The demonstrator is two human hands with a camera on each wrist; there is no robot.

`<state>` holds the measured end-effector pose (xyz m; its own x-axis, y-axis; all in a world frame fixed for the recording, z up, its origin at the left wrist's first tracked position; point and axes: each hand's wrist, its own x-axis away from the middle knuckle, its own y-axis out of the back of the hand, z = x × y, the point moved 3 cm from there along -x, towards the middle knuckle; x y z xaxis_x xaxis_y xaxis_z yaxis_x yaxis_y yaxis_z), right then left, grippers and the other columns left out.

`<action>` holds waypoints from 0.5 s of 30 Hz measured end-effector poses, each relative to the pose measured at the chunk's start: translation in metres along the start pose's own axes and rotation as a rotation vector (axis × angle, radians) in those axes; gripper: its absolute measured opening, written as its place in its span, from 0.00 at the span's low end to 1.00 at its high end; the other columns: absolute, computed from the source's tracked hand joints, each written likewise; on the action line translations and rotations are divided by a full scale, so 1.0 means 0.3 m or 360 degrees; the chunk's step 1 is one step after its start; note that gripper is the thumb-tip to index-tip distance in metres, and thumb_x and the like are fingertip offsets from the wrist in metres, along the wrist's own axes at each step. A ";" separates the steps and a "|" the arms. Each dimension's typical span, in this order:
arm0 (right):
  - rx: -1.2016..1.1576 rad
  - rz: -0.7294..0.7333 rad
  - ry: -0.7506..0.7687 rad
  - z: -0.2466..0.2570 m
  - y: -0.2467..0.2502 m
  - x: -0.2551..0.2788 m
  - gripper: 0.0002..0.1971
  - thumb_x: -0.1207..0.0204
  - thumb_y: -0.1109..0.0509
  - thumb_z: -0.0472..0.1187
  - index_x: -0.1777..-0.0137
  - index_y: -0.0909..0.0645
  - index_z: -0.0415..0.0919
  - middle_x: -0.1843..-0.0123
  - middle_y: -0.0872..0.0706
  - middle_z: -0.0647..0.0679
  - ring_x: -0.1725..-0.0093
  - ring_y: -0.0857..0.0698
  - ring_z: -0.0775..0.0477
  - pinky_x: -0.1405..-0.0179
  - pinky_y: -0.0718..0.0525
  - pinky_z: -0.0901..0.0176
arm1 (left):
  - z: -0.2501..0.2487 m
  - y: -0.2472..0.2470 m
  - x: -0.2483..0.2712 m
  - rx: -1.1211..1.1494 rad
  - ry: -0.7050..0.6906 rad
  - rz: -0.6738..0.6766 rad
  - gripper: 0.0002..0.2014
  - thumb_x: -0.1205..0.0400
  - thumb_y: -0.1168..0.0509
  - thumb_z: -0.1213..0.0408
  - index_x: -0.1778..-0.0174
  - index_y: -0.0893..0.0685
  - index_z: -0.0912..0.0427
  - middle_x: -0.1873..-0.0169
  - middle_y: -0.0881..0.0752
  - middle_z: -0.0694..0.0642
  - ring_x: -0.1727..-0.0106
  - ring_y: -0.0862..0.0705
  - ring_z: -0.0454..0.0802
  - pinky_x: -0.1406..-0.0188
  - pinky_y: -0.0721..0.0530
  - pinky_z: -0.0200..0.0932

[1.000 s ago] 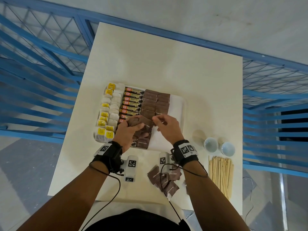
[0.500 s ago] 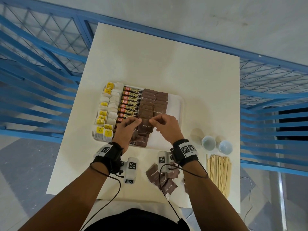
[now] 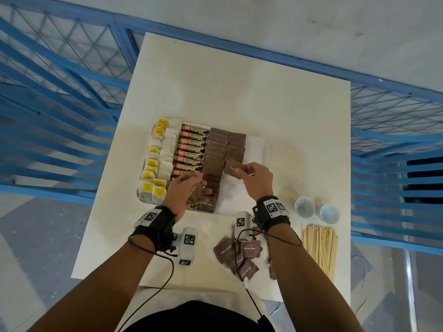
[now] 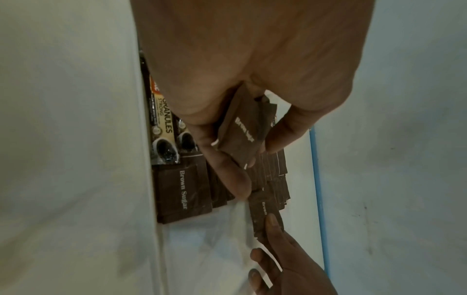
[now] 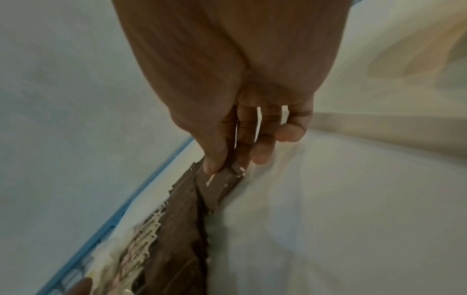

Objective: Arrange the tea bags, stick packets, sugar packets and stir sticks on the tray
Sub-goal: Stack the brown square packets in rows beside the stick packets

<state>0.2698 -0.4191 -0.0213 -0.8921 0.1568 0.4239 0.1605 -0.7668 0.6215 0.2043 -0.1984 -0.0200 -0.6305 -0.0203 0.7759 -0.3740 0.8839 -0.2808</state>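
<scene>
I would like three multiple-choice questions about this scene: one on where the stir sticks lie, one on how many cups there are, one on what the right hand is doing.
1. Where do the stir sticks lie?
A. On the tray, beside the tea bags
B. On the table, right of the tray, near the person
C. Inside a cup

2. How many white cups stand on the table?
A. Two
B. Four
C. None

3. What is the right hand doing?
A. Resting flat and empty on the table
B. Gripping a cup
C. Pinching one brown sugar packet over the tray

Answers: 1 B, the sticks lie off the tray, in front of the cups. 2 A, two cups stand side by side. 3 C, thumb and fingers pinch the packet at the second brown row.
</scene>
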 end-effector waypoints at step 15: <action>-0.0020 -0.0142 -0.0143 -0.003 -0.041 -0.036 0.12 0.29 0.17 0.50 0.56 0.13 0.44 0.64 0.12 0.55 0.62 0.17 0.62 0.71 0.28 0.80 | 0.020 0.020 -0.019 -0.0100 0.0024 0.0111 0.18 0.17 0.44 0.85 0.39 0.16 0.66 0.53 0.12 0.65 0.53 0.08 0.70 0.62 0.07 0.59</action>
<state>0.2772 -0.4120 -0.0341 -0.8610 0.2795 0.4249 0.0762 -0.7551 0.6512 0.2016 -0.1959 -0.0295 -0.6430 0.0490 0.7643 -0.2860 0.9104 -0.2990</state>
